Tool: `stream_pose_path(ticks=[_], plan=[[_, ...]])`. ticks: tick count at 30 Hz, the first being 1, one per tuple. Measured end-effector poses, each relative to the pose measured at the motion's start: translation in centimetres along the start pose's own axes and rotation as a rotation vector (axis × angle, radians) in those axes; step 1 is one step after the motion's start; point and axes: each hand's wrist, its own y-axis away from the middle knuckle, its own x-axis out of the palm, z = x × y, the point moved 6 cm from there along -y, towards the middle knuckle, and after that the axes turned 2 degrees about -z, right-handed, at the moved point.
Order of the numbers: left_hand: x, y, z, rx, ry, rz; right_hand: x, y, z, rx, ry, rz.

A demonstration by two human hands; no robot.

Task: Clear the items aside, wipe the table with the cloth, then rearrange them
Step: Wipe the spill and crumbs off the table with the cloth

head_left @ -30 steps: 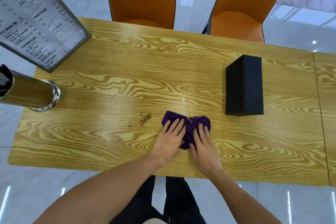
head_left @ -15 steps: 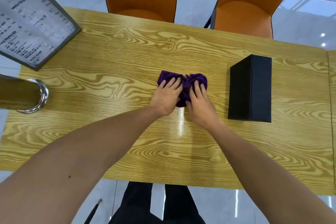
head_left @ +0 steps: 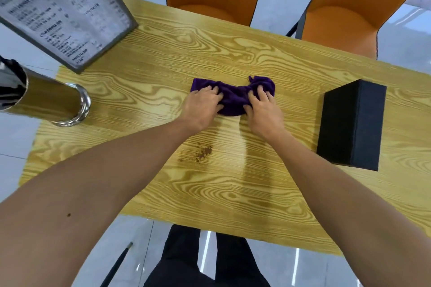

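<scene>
Fingers of the left hand [head_left: 202,105] and the right hand [head_left: 262,109] curl down into the purple cloth [head_left: 233,95], gripping and pressing its two ends. The cloth lies bunched, pinched narrow at its middle, on the centre of the table [head_left: 233,193]. This looks like the wiping step. A patch of brown crumbs [head_left: 202,152] sits nearer the person, so the next stroke probably needs to draw back over it. The black box [head_left: 352,123] stands aside at right.

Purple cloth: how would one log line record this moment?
phase: wiping | cloth: gripped by left hand, right hand | crumbs: uncleared
</scene>
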Motion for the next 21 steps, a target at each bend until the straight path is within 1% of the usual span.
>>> stream_pose_path(ticks=[3,8,11,16,21], plan=[[-0.5,2.1,2.4,-0.074,-0.028,-0.037,-0.1,-0.2,2.6,-0.063,-0.015,0.026],[0.0,6.1,6.2,-0.195,0.104,-0.056,0.8,1.2,7.1,-0.179,-0.03,0.091],[0.6,8.8,7.6,-0.213,0.147,-0.068,1.6,2.8,9.0,-0.229,-0.021,0.13],[2.0,12.7,7.8,-0.224,0.149,-0.073,3.0,5.8,10.4,-0.229,-0.065,0.16],[2.9,15.6,6.5,-0.26,0.18,-0.083,3.9,8.1,10.2,-0.241,-0.104,0.168]])
